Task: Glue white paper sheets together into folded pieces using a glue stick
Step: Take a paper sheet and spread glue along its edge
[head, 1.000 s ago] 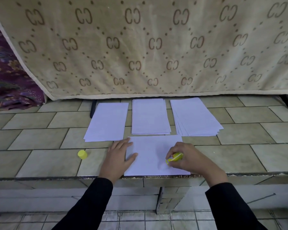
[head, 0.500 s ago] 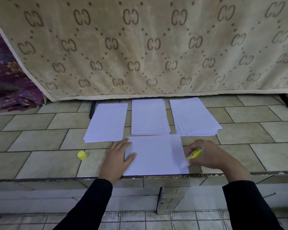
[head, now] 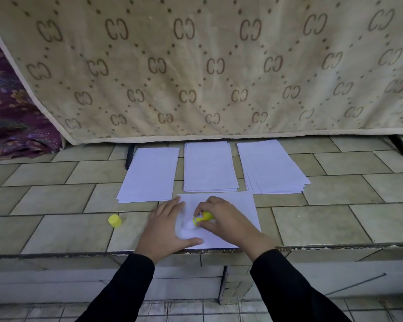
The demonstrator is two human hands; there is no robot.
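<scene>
— Hands, near end first: what is each doing?
— Left hand (head: 165, 226) lies flat with straight fingers, pressing the left part of the sheet (head: 242, 205); nothing in that grip. Right hand (head: 226, 219) has its grip curled round the glue stick (head: 201, 218), tip pointing left and down at the sheet, just beside the left hand's fingers. The tip area is blurred, so contact looks likely but I can't confirm it.
— Risks?
— The sheet's near edge sits right at the counter (head: 56, 228) lip, with a drop below. My read: a hard stroke toward the body could drag or buckle the sheet if the flat hand's press is too light. A stroke leftward could smear glue on those fingers. Glue running past the paper edge would stick the sheet to the tile.
— Cap?
— Yellow cap (head: 115, 221) lies on the tiles left of the left hand, apart from it. It's round, so a sleeve sweep could roll it off.
— Room further out?
— Bare tile on both sides of the sheet, wider on the right. Behind it are left stack (head: 149, 175), middle stack (head: 209, 168) and right stack (head: 270, 168). The middle stack's near edge almost meets the sheet's far edge, so an overshooting stroke could glue or shove it. The right stack is fanned and loose. Beyond them, the patterned blanket (head: 196, 66) hangs down to the counter and closes off the back.
</scene>
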